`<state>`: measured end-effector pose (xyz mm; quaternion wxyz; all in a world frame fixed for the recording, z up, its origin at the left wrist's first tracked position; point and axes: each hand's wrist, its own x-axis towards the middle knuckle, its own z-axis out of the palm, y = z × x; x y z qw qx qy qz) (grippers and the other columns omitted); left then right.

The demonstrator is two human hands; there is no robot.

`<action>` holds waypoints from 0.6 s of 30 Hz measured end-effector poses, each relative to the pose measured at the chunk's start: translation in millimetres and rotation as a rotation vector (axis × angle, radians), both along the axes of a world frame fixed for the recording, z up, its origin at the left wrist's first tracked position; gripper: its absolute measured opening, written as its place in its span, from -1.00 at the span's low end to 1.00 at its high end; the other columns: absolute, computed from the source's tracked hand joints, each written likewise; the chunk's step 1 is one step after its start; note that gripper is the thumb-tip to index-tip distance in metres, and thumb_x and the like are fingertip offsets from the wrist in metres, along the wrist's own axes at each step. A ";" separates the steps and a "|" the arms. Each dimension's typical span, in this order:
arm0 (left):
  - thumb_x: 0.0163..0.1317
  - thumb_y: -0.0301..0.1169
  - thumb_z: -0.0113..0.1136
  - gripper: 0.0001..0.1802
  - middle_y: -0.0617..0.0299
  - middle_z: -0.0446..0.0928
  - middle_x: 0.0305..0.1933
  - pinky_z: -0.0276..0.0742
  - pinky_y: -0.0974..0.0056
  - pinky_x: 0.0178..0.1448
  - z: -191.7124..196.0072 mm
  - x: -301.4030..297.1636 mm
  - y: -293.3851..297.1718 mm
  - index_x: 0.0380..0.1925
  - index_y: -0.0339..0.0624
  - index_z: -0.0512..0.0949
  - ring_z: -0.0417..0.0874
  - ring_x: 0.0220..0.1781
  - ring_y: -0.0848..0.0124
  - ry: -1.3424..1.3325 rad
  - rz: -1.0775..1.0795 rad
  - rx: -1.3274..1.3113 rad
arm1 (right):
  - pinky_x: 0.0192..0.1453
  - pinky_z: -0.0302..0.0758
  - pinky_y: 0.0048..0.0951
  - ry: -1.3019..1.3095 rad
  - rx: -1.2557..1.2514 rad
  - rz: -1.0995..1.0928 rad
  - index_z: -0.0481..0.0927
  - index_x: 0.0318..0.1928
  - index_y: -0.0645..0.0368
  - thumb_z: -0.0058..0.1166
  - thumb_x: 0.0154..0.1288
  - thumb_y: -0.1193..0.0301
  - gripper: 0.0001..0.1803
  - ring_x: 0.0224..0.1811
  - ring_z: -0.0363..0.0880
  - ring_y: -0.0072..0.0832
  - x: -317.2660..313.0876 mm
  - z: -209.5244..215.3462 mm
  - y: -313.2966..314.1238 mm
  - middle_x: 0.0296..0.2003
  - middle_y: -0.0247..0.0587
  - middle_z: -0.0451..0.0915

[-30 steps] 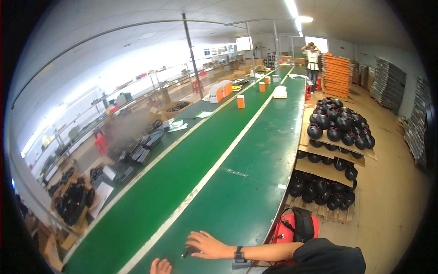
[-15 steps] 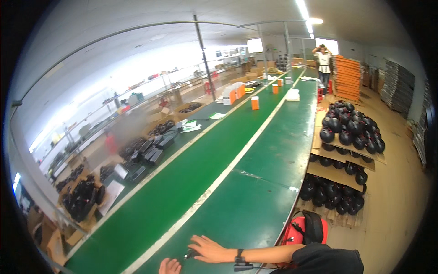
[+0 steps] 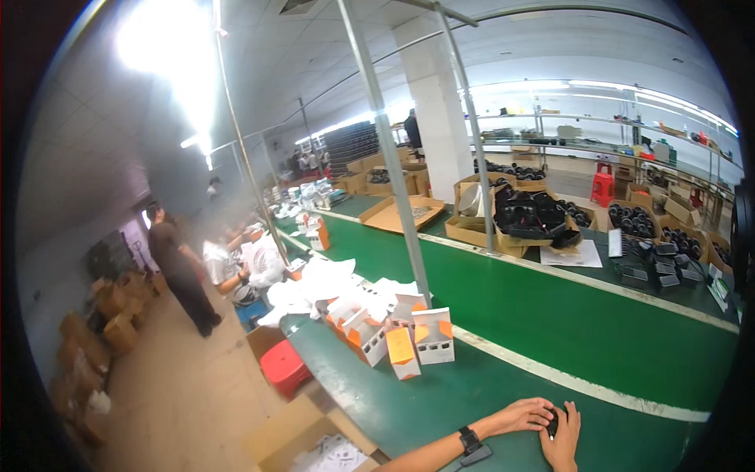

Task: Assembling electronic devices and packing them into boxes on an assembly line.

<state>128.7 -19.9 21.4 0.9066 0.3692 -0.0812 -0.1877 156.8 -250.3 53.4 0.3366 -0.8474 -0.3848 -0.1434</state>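
Note:
Low in the picture, above the dark green bench top, my two hands meet around a small black object. My left hand, a black band on its wrist, comes in from the left with its fingers bent against the object's left and upper side. My right hand rises from the lower edge and closes on it from the right. Most of the object is covered by fingers, so its kind cannot be made out. Ahead on the bench to the left stand several white and orange boxes, some with their flaps up.
A green conveyor belt runs beyond the bench. Metal posts rise by it. Cartons of black parts stand across the belt. An open carton and a red stool are at left. People are farther off.
The view has swung far to the left, bringing the boxes and people in. My hands, apart before with the right over a small black item, are now together around the object.

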 end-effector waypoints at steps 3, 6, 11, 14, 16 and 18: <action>0.75 -0.12 0.11 -0.58 0.16 0.68 0.26 0.69 0.18 0.43 -2.2 -7.6 5.2 0.37 -0.14 0.52 0.73 0.23 0.41 0.039 0.039 0.037 | 0.65 0.31 0.13 -0.017 -0.043 -0.021 0.58 0.40 0.14 0.31 0.47 0.39 -0.47 0.43 0.48 0.11 -8.2 12.2 10.4 0.39 0.06 0.56; 0.75 -0.11 0.12 -0.59 0.18 0.67 0.26 0.69 0.21 0.40 3.4 -5.3 3.1 0.35 -0.13 0.52 0.73 0.22 0.43 0.004 0.027 0.032 | 0.68 0.25 0.19 0.051 -0.056 -0.043 0.60 0.37 0.15 0.39 0.32 0.37 -0.39 0.51 0.40 0.19 5.4 -13.3 5.9 0.44 0.13 0.48; 0.75 -0.11 0.12 -0.59 0.17 0.66 0.27 0.69 0.22 0.39 6.4 -5.3 4.4 0.35 -0.14 0.52 0.73 0.23 0.43 0.012 0.030 0.041 | 0.74 0.14 0.27 0.154 -0.044 -0.039 0.60 0.35 0.18 0.46 0.19 0.33 -0.30 0.65 0.26 0.26 8.2 -14.4 7.5 0.52 0.22 0.37; 0.75 -0.12 0.11 -0.57 0.15 0.66 0.28 0.68 0.20 0.42 10.7 -5.8 3.5 0.38 -0.17 0.50 0.73 0.25 0.41 0.016 0.003 0.046 | 0.74 0.13 0.28 0.175 -0.049 -0.062 0.59 0.35 0.18 0.46 0.19 0.33 -0.31 0.65 0.27 0.25 6.2 -12.3 7.0 0.52 0.20 0.38; 0.76 -0.14 0.09 -0.56 0.11 0.65 0.28 0.68 0.18 0.43 10.7 -4.2 4.8 0.40 -0.19 0.49 0.74 0.26 0.38 0.015 0.036 0.066 | 0.71 0.16 0.33 0.138 -0.035 -0.033 0.60 0.33 0.21 0.51 0.14 0.30 -0.27 0.65 0.27 0.26 9.3 -14.9 7.3 0.50 0.21 0.39; 0.77 -0.16 0.08 -0.55 0.08 0.65 0.28 0.69 0.17 0.44 9.6 -3.5 5.4 0.42 -0.22 0.48 0.74 0.27 0.34 0.020 0.020 0.054 | 0.73 0.15 0.32 0.158 -0.048 -0.056 0.60 0.35 0.19 0.49 0.17 0.31 -0.28 0.65 0.27 0.23 7.3 -7.7 8.5 0.50 0.20 0.39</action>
